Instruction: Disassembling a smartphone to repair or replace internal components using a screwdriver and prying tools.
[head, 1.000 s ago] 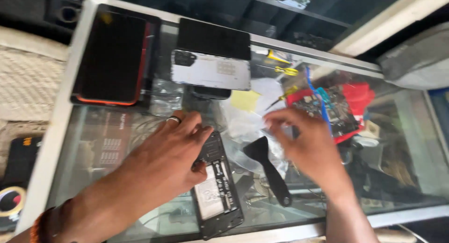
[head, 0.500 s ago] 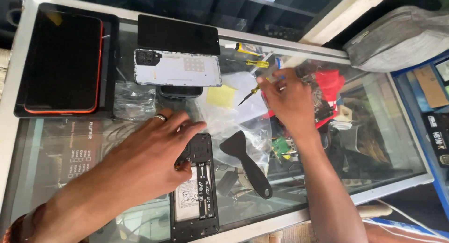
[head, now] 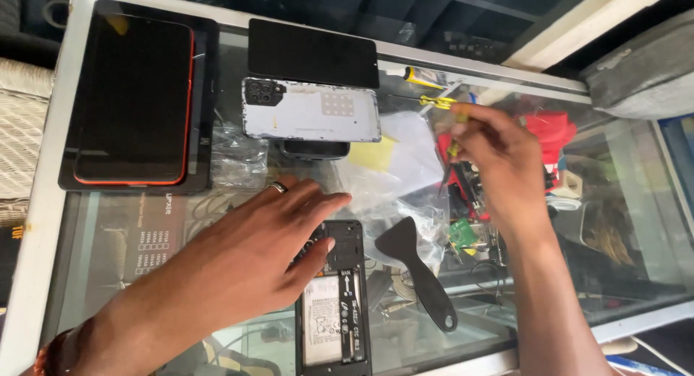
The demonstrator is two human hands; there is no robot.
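The left hand point(head: 249, 257) lies flat, fingers spread and gripping nothing, pressing on the top end of an opened phone point(head: 334, 296) that rests face down on the glass counter point(head: 108, 238), its battery and inner parts showing. The right hand point(head: 499, 166) is raised past the phone's upper right, fingers pinched shut on a thin screwdriver point(head: 442, 105) with a yellow handle; the two hands are well apart. Just right of the phone lies a black plastic scraper point(head: 416, 271), its handle pointing toward the counter's near edge. Beyond the phone sits a pale back cover point(head: 311, 110) with camera holes, and past that a black screen panel point(head: 312, 52). Far to the phone's upper left rests a dark tablet point(head: 134, 97) with a red rim. Crumpled clear plastic bags point(head: 379, 191) lie between phone and cover.
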